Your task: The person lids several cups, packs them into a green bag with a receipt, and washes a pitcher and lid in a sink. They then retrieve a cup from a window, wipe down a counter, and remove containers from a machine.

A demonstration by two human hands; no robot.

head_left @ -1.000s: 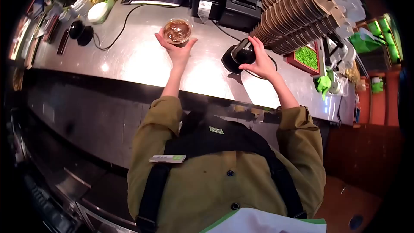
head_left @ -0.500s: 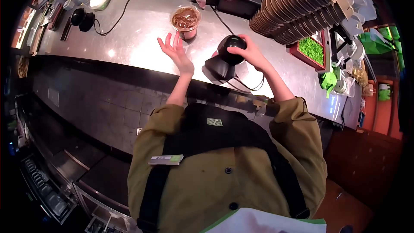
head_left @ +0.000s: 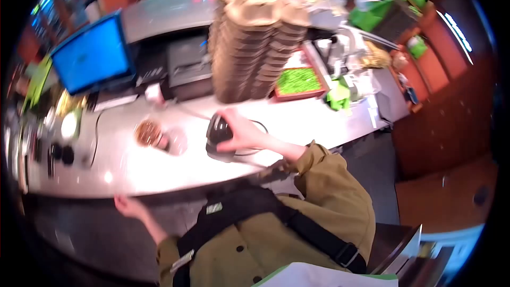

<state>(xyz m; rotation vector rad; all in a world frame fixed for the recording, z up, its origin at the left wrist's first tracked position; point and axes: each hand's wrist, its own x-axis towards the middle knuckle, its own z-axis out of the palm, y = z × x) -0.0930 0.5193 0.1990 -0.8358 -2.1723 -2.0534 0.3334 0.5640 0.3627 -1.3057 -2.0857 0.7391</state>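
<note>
Fingers of my right hand (head_left: 241,132) wrap around the rounded head of a black desktop scanner (head_left: 219,130), which stands on the steel counter (head_left: 276,141). My left hand (head_left: 130,207) hangs at the counter's front edge, away from the scanner; blur hides how its fingers are set, and no object shows in it. To the left of the scanner is a clear plastic cup (head_left: 149,134) with brown contents. A pale, see-through round shape beside the cup is too blurred to make out.
Tall stacks of brown cardboard cup carriers (head_left: 255,48) rise behind the scanner. Right of them sits a red tray (head_left: 300,93) with green bits. A blue-lit monitor (head_left: 93,53) and a black printer (head_left: 188,61) stand at the back. Another black device (head_left: 61,153) is far left.
My left hand has dropped from near the cup to the counter's front edge. My right hand stays on the scanner. The view has swung up and to the right, bringing the monitor in.
</note>
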